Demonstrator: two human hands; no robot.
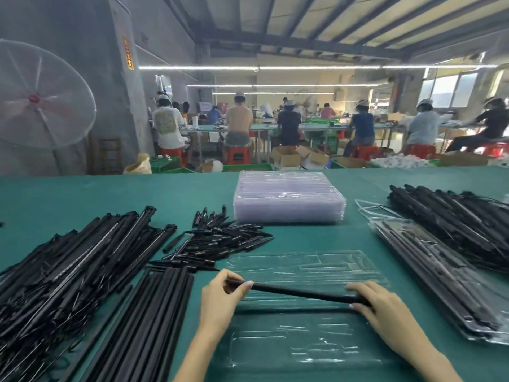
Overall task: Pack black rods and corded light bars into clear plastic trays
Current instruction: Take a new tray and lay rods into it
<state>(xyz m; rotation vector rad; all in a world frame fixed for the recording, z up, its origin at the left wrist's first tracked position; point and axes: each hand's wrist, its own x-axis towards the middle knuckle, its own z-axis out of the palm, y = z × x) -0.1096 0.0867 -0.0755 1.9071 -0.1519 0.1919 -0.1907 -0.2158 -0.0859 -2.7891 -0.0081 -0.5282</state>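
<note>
A black rod [294, 292] is held level just above an open clear plastic tray [303, 340] that lies flat on the green table in front of me. My left hand [220, 301] pinches the rod's left end and my right hand [382, 310] grips its right end. A row of plain black rods [143, 321] lies to the left of the tray. Further left is a big heap of corded light bars [68, 266]. Small black pieces [220, 241] are piled behind the tray.
A stack of empty clear trays [289, 199] stands at the back middle. Packed trays [440, 277] and more black bars [454, 216] fill the right side. A large fan [35, 97] stands at far left. Seated people work at benches beyond the table edge.
</note>
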